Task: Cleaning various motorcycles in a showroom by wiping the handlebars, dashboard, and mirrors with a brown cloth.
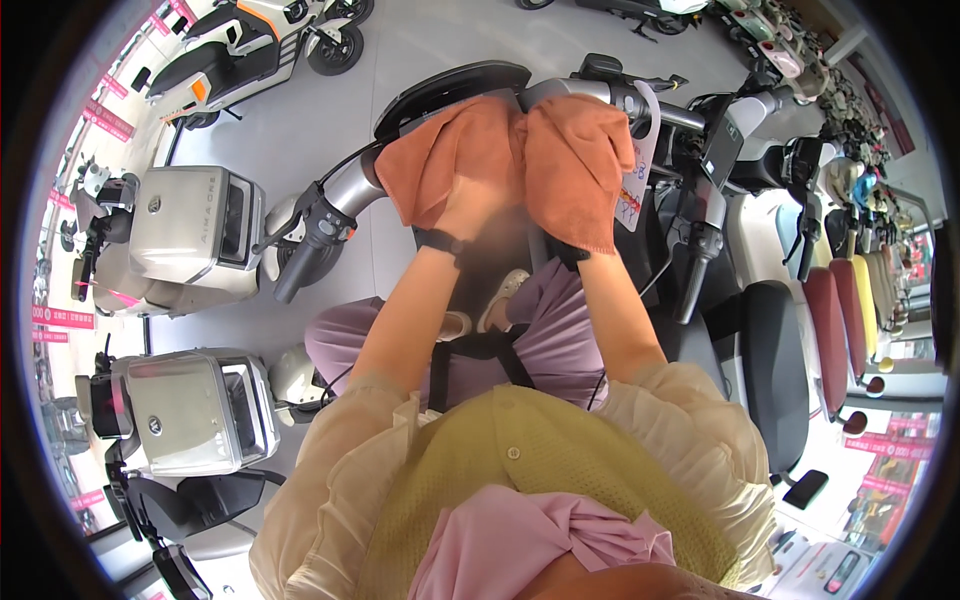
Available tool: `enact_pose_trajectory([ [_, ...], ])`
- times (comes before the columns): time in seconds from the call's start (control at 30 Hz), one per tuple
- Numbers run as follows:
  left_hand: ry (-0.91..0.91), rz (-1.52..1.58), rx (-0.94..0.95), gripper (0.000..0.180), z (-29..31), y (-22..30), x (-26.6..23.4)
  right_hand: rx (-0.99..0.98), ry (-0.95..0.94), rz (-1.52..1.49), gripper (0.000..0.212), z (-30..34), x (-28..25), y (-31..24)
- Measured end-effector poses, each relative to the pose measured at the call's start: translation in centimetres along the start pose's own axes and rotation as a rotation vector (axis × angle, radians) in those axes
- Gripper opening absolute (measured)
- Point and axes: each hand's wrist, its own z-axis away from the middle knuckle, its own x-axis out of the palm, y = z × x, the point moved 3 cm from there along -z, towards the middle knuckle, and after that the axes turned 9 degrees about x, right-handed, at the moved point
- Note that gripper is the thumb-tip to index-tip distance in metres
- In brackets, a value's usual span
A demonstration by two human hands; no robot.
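Observation:
An orange cloth [440, 145] lies bunched over the middle of a scooter's grey handlebar [352, 190], just below its dark front panel [450, 90]. My left hand [478, 208] reaches into the left part of the cloth and holds it, its fingers out of sight in the folds. A second orange fold [575, 170], perhaps a separate cloth, covers my right hand down to the wrist. It is wrapped about that hand, and only my right forearm [615, 310] shows below it. A dark band [440, 241] circles my left wrist.
Close on the right stands another scooter with a black grip [695, 265] and dark seat [775, 370]. A white tag [640, 180] hangs by my right hand. Two scooters with pale boxes [180, 225] stand left, an orange-white one [240, 60] farther back. A row of scooters lines the right.

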Motion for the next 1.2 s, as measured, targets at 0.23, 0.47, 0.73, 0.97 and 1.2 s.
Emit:
enact_pose_trajectory([
  [0.23, 0.254, 0.097, 0.133, 0.057, 2.3, 0.2, 3.6, 0.143, 0.075, -0.148, 0.016, 1.9, -2.6, 3.2],
  [0.47, -0.347, -0.118, -0.073, 0.028, -9.4, 12.9, -8.3, 0.200, 0.095, 0.164, 0.015, -2.0, -3.4, 10.5],
  [0.73, 0.141, -0.008, 0.537, 0.021, -10.8, 9.2, -4.0, 0.024, -0.385, 0.557, 0.014, -7.4, 2.6, 15.8],
  [0.97, 0.313, -0.004, 0.534, 0.024, -10.1, 8.1, -3.5, -0.052, -0.395, 0.510, 0.014, -5.7, 3.4, 14.8],
  [1.2, 0.104, -0.164, 0.425, 0.025, -9.7, 8.2, -3.4, -0.002, -0.275, 0.401, 0.015, -4.3, 2.2, 13.9],
])
